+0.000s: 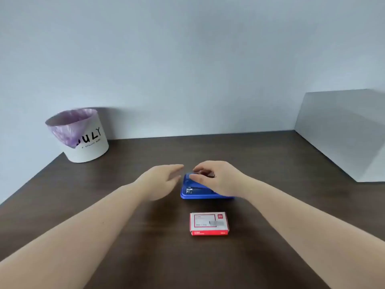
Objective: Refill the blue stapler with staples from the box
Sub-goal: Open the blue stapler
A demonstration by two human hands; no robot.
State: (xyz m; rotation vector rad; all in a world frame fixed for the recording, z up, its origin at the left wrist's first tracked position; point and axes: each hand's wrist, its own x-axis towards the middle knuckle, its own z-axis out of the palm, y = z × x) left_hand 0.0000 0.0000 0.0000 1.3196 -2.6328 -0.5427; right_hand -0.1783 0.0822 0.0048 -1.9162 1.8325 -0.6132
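The blue stapler [198, 191] lies on the dark wooden table [125, 236], near its middle. My right hand [218, 178] rests over the stapler's top, with fingers and thumb closed around its upper arm; most of that arm is hidden beneath the hand. My left hand [160, 180] hovers just left of the stapler with the fingers apart, holding nothing, its fingertips close to the stapler's far end. A small red and white staple box [209, 224] lies closed on the table, nearer to me than the stapler.
A white bin [83, 140] with a purple liner and black lettering stands at the table's back left corner. A large white box [343, 132] fills the right rear side. A pale wall runs behind the table.
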